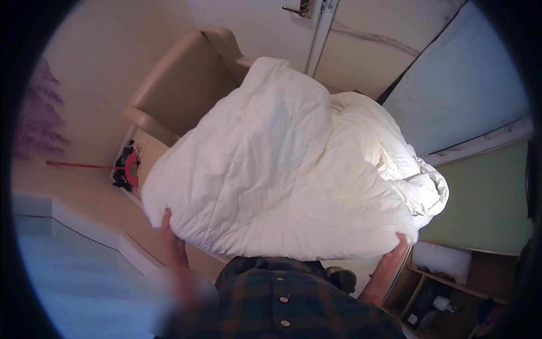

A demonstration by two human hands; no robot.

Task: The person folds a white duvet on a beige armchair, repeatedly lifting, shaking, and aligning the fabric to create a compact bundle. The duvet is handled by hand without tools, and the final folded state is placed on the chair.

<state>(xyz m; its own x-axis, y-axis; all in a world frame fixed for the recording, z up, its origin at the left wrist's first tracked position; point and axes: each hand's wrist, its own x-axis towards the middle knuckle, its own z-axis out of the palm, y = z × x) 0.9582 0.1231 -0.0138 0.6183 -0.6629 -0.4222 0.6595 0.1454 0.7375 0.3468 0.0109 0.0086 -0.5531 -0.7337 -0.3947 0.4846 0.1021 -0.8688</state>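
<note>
A white quilted duvet is bunched up in front of my body and fills the middle of the view. My left hand grips its near left corner, thumb on top and fingers hidden underneath. At the near right corner, my right hand holds the edge in the same way. The near edge runs between both hands, just in front of my plaid shirt. On the right the cloth is crumpled into loose folds, with one brightly lit patch. Its far part overlaps a beige armchair.
A red-handled broom leans by the left wall. Beyond the armchair is a door with a metal handle. To the right stand a green panel and an open wooden shelf unit holding a white bundle. A dark shoe shows below.
</note>
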